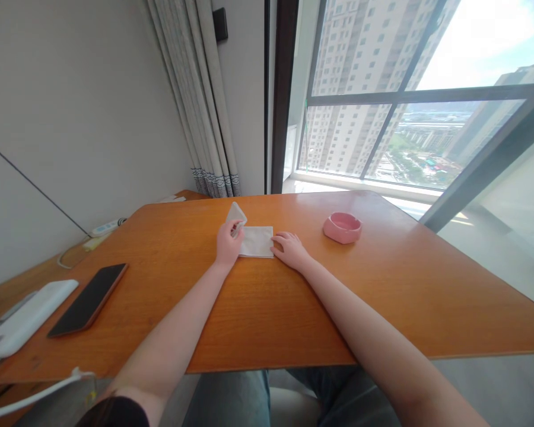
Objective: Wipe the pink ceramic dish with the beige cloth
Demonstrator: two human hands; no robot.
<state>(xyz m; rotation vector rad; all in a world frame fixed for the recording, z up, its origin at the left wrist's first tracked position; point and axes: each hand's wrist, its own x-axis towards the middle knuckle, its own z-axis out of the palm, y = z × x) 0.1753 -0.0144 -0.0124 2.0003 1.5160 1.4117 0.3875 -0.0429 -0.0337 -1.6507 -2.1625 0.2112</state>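
Note:
A white sheet that looks like a paper napkin (257,242) lies on the wooden table, its left part lifted and folded up. My left hand (229,242) is closed in a pinch on this raised part, whose pointed flap (235,212) stands above the fingers. At the sheet's right edge, my right hand (290,249) rests low with fingers stretched out and slightly apart, the fingertips touching the edge. Part of the sheet is hidden behind my left hand.
A pink faceted bowl (342,228) stands to the right on the wooden table (267,314). To the left lie a dark phone (89,299) and a white flat device (29,317). A white cable (35,396) crosses the lower left. A power strip (107,226) sits by the wall.

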